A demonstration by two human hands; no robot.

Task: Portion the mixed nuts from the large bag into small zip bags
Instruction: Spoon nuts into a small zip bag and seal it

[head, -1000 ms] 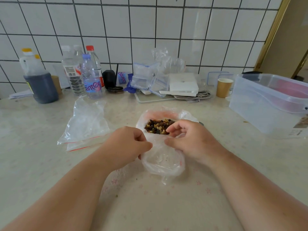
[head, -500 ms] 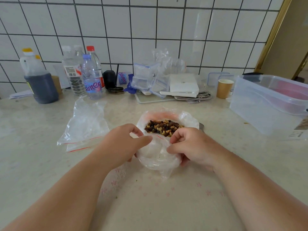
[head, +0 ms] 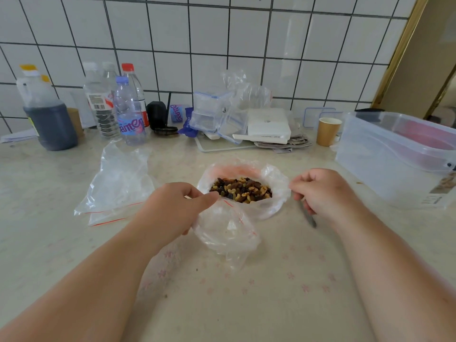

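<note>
Fingertips of the right hand (head: pixel 323 191) curl out of sight over a thin grey utensil (head: pixel 308 217) just right of the large bag (head: pixel 276 191); actual contact cannot be told. Half a second earlier this hand pinched the small zip bag (head: pixel 227 230); now only the left hand (head: pixel 172 208) pinches its rim. Mixed nuts (head: pixel 241 192) fill the large bag. Small zip bag lies just in front, mouth toward the large bag, long axis running away from the viewer.

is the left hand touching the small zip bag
Touching. The head view shows the left hand pinching the rim of the small zip bag between thumb and fingers, just in front of the mixed nuts.
</note>
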